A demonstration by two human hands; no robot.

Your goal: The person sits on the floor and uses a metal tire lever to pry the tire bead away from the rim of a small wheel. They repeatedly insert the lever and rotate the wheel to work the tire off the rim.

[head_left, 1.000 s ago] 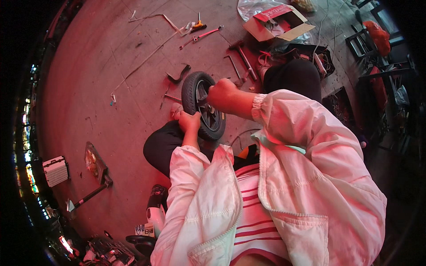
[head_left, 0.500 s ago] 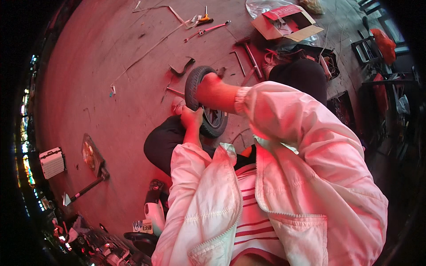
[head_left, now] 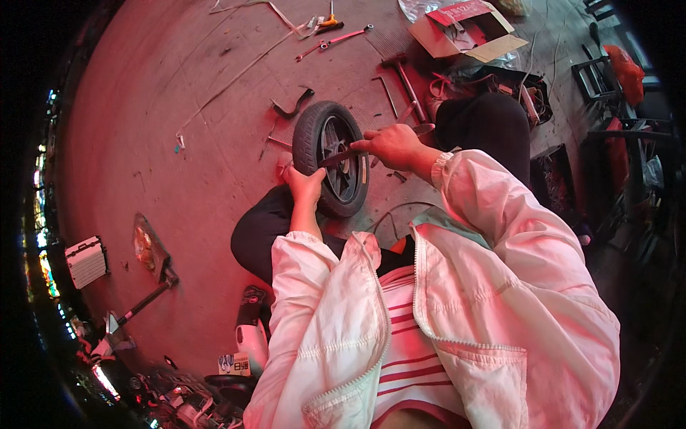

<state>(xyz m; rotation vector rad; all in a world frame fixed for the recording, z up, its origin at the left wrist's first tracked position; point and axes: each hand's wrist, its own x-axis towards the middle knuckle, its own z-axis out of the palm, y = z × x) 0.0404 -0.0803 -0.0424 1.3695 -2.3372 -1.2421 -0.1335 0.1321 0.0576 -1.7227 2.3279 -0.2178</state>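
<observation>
A small wheel with a black tyre (head_left: 306, 139) and dark spoked rim (head_left: 348, 187) stands upright between my knees. My left hand (head_left: 305, 187) is closed on the tyre's near left edge, thumb toward the rim. In my right hand (head_left: 394, 148), to the right of the wheel, is a flat dark tyre lever (head_left: 341, 156). Its left end reaches across the wheel's face to the tyre's edge near my left thumb; the rounded other end sticks out behind my right hand. Whether the tip is tucked under the tyre bead I cannot tell.
Beyond the wheel lie a curved black piece (head_left: 293, 105), a hammer (head_left: 407, 84), an L-shaped rod (head_left: 386, 96) and wrenches (head_left: 346, 36). An open cardboard box (head_left: 468, 32) stands at the far right. A dustpan (head_left: 151, 250) and a silver case (head_left: 86, 262) are at left.
My right hand has moved from the top of the tyre to the right, and the tyre lever now shows in it. The wheel's face has come into view. My left hand stays on the tyre.
</observation>
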